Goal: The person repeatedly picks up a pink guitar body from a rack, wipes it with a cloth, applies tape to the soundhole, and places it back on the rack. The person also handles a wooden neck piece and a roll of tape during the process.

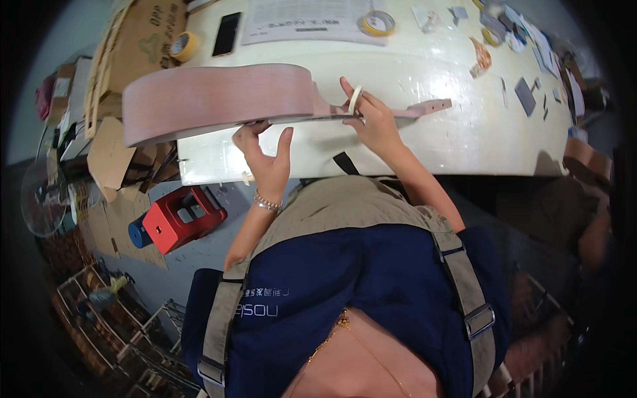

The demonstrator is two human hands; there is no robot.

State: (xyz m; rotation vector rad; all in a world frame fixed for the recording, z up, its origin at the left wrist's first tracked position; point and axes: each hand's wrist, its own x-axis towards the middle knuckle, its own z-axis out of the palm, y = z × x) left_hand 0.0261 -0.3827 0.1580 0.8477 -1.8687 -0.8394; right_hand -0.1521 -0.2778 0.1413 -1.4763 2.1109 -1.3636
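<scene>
An unfinished, pale reddish-brown guitar is turned on edge over the white table, its broad curved side facing up and its neck pointing right. My left hand is at the near face of the body, fingers bent against it and partly hidden under the edge, thumb stretched away. With my right hand I grip the neck close to the body, thumb on the near side. A narrow roll of whitish tape is looped on a finger of that hand. The headstock extends beyond it.
On the table lie a black phone, a newspaper, yellow tape rolls and a grey flat block. A cardboard box stands at the left. A red stool is on the floor below.
</scene>
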